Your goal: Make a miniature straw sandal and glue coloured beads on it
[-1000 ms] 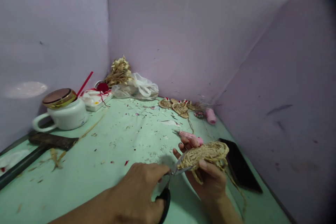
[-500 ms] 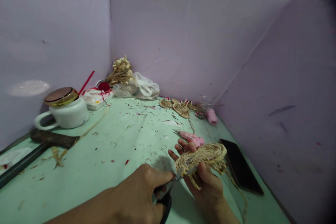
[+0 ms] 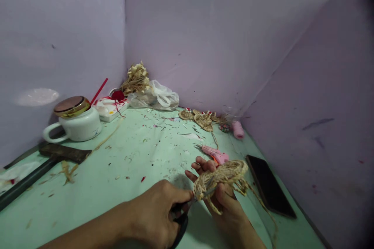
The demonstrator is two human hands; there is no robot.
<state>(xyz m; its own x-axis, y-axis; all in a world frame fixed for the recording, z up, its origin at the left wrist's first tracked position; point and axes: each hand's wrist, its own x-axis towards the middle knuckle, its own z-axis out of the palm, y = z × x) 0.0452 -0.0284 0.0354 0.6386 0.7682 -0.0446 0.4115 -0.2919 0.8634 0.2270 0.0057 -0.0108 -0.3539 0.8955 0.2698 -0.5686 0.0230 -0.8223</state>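
Observation:
My left hand [image 3: 154, 214] is closed round the black handles of a pair of scissors [image 3: 182, 218], low in the middle of the view. The blades point right and reach the edge of a woven jute piece [image 3: 222, 175]. My right hand [image 3: 222, 198] grips that flat oval jute coil from below, thumb pressed on top and fingertips showing behind it. Loose jute strands hang from it towards the right.
On the green table [image 3: 131, 163] lie a pink glue gun [image 3: 214, 153], a dark phone [image 3: 269, 188], a pink thread spool [image 3: 238, 129], small woven pieces [image 3: 201, 118], a white lidded mug [image 3: 74, 122], a hammer [image 3: 43, 159], a plastic bag [image 3: 154, 97]. Purple walls enclose three sides.
Both hands and the jute piece have drifted slightly left and down. The scissor blades have closed in on the coil's edge.

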